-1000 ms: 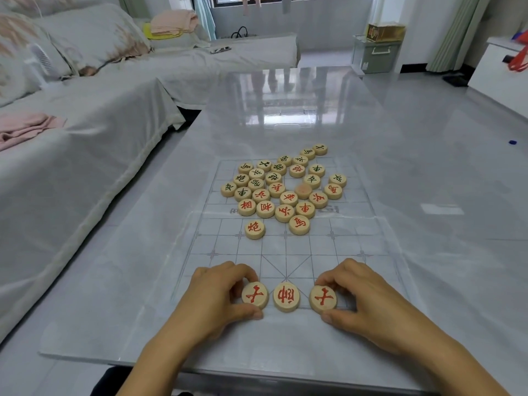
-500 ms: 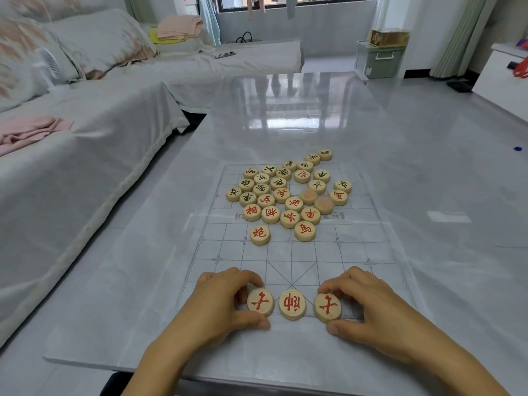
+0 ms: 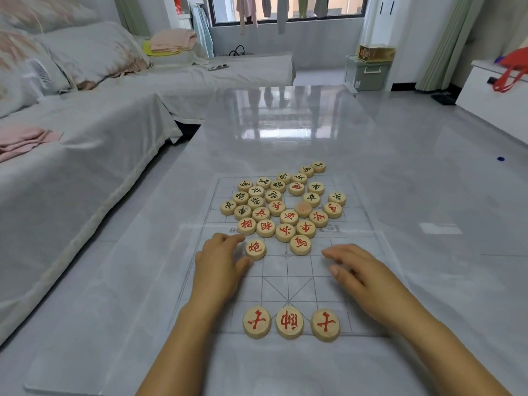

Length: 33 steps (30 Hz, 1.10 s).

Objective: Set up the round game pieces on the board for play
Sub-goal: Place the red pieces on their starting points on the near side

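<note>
A thin, clear board [image 3: 288, 270] printed with a pale grid is laid flat on a glossy grey table [image 3: 285, 124]. Three round wooden discs with red marks are set in a row [image 3: 289, 322] along its near edge, just beside one another. The other discs, marked red or black, are bunched in a pile [image 3: 283, 201] over the middle and far half. A blank disc [image 3: 303, 209] is seen among them. A lone disc [image 3: 255, 249] lies just this side of the pile.

The left hand [image 3: 220, 264] is held loosely spread with nothing gripped, its thumb just beside the lone disc; contact cannot be told. The right hand [image 3: 363, 275], slightly blurred, is stretched out loosely and nothing is held. Bare grid is left between hands and row.
</note>
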Each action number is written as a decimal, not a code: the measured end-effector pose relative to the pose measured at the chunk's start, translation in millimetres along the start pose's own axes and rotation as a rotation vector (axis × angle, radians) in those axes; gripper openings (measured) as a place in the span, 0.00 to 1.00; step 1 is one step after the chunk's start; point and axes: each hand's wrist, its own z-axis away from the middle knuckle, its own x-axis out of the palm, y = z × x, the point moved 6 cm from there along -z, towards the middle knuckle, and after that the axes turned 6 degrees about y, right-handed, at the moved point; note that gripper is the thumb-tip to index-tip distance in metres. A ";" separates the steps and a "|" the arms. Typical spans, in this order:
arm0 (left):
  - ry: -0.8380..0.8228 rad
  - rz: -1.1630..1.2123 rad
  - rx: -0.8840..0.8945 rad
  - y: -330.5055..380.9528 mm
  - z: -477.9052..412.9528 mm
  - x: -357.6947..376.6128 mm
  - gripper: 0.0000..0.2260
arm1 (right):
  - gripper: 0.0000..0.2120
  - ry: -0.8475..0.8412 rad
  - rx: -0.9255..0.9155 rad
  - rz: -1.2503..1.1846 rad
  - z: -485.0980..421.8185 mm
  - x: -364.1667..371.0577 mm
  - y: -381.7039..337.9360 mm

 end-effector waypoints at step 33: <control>-0.163 -0.146 0.021 -3.0 -11.5 7.9 0.19 | 0.19 0.021 -0.100 0.306 -46.4 0.4 18.7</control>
